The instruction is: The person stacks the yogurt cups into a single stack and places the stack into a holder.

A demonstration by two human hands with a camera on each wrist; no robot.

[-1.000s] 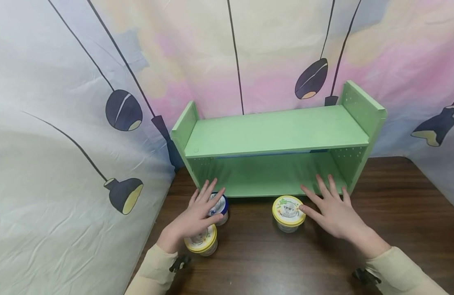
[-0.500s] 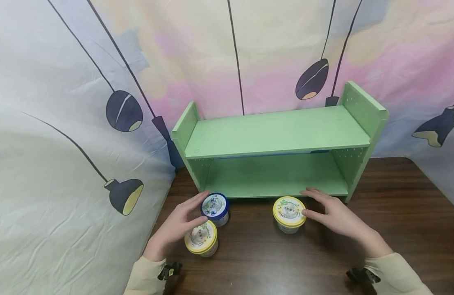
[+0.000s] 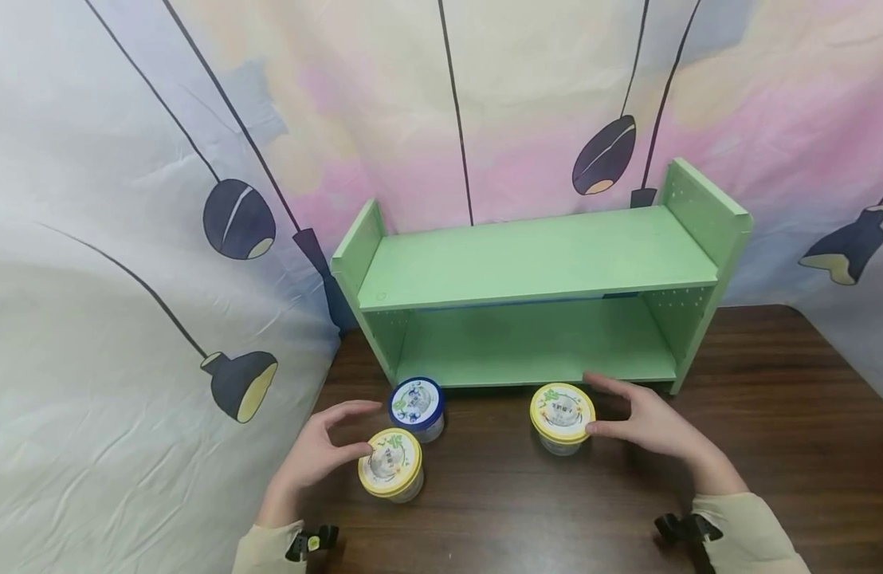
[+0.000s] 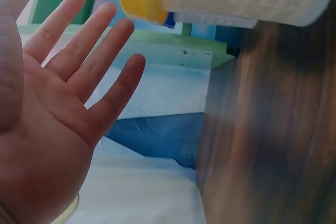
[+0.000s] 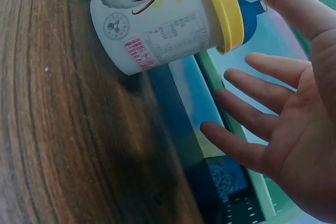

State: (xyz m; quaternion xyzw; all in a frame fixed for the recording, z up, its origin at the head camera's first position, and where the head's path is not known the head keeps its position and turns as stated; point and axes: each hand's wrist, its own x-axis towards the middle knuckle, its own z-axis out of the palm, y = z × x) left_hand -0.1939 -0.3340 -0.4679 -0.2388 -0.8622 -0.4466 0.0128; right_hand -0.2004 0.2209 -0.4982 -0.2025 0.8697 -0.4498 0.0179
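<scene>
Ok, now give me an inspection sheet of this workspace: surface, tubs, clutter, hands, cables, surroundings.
Surface: brown wood-grain table
Tubs: blue-lidded tub, left yellow-lidded tub and right yellow-lidded tub, all upright with lids on
Clutter: nothing seen
Hands: left hand and right hand each beside a yellow-lidded tub, both holding nothing; contact hard to tell
Cables: nothing seen
Surroundings: green shelf unit behind the tubs; backdrop printed with lamps

Before a green shelf (image 3: 538, 259), left to right: left hand (image 3: 315, 450), yellow-lidded tub (image 3: 391, 464), blue-lidded tub (image 3: 417, 405), second yellow-lidded tub (image 3: 562, 416), right hand (image 3: 657, 426).
</scene>
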